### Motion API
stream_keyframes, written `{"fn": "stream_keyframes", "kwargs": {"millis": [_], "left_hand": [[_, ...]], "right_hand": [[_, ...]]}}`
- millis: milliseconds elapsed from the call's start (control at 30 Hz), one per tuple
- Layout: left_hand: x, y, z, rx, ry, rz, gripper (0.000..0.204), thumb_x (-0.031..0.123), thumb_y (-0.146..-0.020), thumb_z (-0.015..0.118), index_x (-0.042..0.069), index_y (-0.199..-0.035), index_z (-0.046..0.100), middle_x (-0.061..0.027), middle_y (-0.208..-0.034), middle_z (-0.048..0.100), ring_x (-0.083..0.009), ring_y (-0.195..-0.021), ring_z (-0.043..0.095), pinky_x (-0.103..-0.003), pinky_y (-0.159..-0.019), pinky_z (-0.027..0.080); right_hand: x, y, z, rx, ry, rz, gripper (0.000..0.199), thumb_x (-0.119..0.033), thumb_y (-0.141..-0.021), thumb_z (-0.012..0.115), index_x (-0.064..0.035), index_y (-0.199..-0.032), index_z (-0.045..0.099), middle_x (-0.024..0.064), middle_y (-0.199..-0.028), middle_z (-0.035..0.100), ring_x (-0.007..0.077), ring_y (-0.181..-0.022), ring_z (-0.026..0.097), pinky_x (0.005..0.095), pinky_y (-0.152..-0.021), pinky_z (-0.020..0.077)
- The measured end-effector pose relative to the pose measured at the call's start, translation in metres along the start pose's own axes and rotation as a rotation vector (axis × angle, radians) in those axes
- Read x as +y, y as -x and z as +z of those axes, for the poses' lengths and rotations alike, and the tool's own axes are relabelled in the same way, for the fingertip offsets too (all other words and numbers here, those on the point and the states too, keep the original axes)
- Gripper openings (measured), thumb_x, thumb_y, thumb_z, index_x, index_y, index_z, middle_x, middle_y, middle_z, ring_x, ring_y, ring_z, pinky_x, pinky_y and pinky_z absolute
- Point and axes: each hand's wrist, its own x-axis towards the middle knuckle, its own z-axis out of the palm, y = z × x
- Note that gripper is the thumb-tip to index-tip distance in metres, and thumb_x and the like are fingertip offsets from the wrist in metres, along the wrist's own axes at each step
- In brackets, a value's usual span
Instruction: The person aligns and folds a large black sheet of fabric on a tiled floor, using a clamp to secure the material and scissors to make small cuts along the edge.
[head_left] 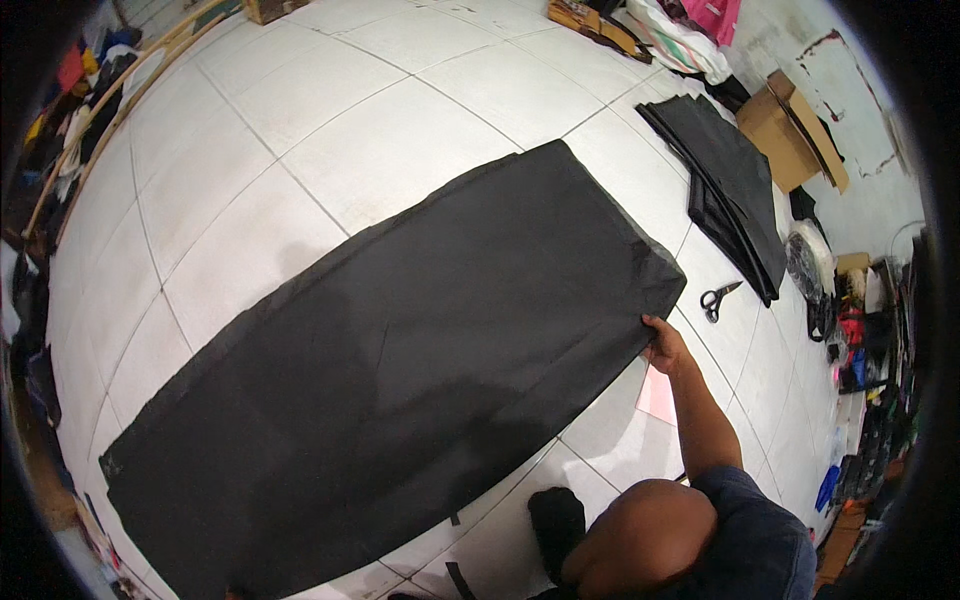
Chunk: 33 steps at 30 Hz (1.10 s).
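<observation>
A long black sheet of fabric (390, 360) lies spread slantwise across the white tiled floor, with a few creases and slightly rough edges. At its right end, my right hand (663, 343) pinches the near edge, thumb on top and the other fingers mostly hidden beneath. Only a sliver of my left hand (233, 594) shows at the lower rim, by the sheet's near left part; its fingers cannot be made out. Black-handled scissors (716, 301) rest on the tiles just beyond my right hand. Partly under my right forearm is a pink sheet of paper (655, 396).
Folded black fabric (725, 180) lies at the far right, before an open cardboard box (790, 135). Clutter (870, 400) lines the right wall, and wooden poles (130, 100) border piled cloth on the left. My bent knee (660, 525) and black-socked foot (556, 522) are near the sheet.
</observation>
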Motion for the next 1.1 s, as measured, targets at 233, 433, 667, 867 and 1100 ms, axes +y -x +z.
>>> {"fn": "stream_keyframes", "kwargs": {"millis": [233, 433, 667, 867, 1100], "left_hand": [[0.2, 0.004, -0.026, -0.004, -0.029, 0.928, 0.056, 0.016, -0.085, 0.063, -0.002, -0.132, 0.04, -0.0237, -0.131, 0.043, -0.0371, -0.124, 0.04, -0.046, -0.104, 0.032], [0.447, 0.309, -0.074, -0.239, 0.313, 1.455, 0.058, 0.029, -0.083, 0.066, 0.006, -0.132, 0.045, -0.0195, -0.141, 0.036, -0.0367, -0.133, 0.031, -0.049, -0.109, 0.024], [0.494, 0.4, -0.014, -0.087, 0.247, 1.278, 0.071, 0.05, -0.089, 0.049, 0.012, -0.145, 0.027, -0.0233, -0.151, 0.013, -0.0383, -0.141, 0.01, -0.051, -0.113, 0.006], [0.494, 0.393, -0.016, -0.115, 0.242, 1.275, 0.073, 0.053, -0.089, 0.047, 0.013, -0.146, 0.026, -0.0237, -0.151, 0.012, -0.039, -0.141, 0.01, -0.052, -0.113, 0.006], [0.497, 0.391, -0.02, -0.175, 0.246, 1.255, 0.074, 0.052, -0.087, 0.05, 0.014, -0.146, 0.026, -0.0237, -0.151, 0.011, -0.0395, -0.14, 0.01, -0.052, -0.113, 0.005]], "right_hand": [[-0.048, -0.069, -0.005, 0.477, 0.429, -0.259, 0.059, -0.028, -0.079, 0.07, 0.0074, -0.121, 0.046, 0.0174, -0.12, 0.056, 0.0324, -0.109, 0.055, 0.0441, -0.091, 0.0449], [-0.121, -0.111, 0.078, 0.476, 1.398, -1.174, 0.051, -0.017, -0.076, 0.069, -0.0036, -0.122, 0.051, 0.0185, -0.116, 0.055, 0.0362, -0.109, 0.053, 0.0424, -0.096, 0.0412], [-0.158, -0.201, 0.252, 0.015, 1.814, -1.234, 0.042, -0.03, -0.087, 0.048, -0.0112, -0.124, 0.056, 0.0146, -0.134, 0.046, 0.03, -0.126, 0.041, 0.052, -0.102, 0.033], [-0.208, -0.188, 0.323, -0.214, 1.975, -0.538, 0.052, -0.045, -0.088, 0.043, -0.0064, -0.118, 0.059, 0.0173, -0.126, 0.054, 0.032, -0.12, 0.048, 0.0452, -0.102, 0.0359], [-0.206, -0.183, 0.333, -0.56, 1.988, -0.296, 0.041, -0.03, -0.082, 0.054, -0.0075, -0.115, 0.062, 0.0136, -0.109, 0.064, 0.0292, -0.095, 0.062, 0.0426, -0.084, 0.0491]]}}
